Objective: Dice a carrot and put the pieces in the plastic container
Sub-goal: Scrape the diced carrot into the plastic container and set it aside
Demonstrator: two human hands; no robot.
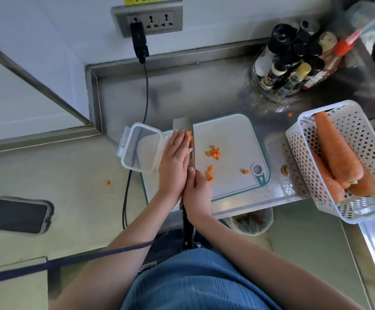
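Note:
My right hand (197, 193) grips the handle of a cleaver (183, 127), whose flat blade lies over the left side of the white cutting board (231, 133). My left hand (174, 162) lies flat with straight fingers against the blade, holding diced carrot pieces (190, 136) on it. The clear plastic container (140, 148) stands at the board's left edge, right beside my left hand. More carrot dice (213, 151) lie scattered on the board, with a smaller group (209, 174) close to my right hand.
A white perforated basket (347, 124) with whole carrots (336, 151) sits at the right counter edge. Bottles in a clear holder (293, 61) stand at the back. A black cable (146, 86) runs from the wall socket. One carrot piece (107, 182) lies on the floor.

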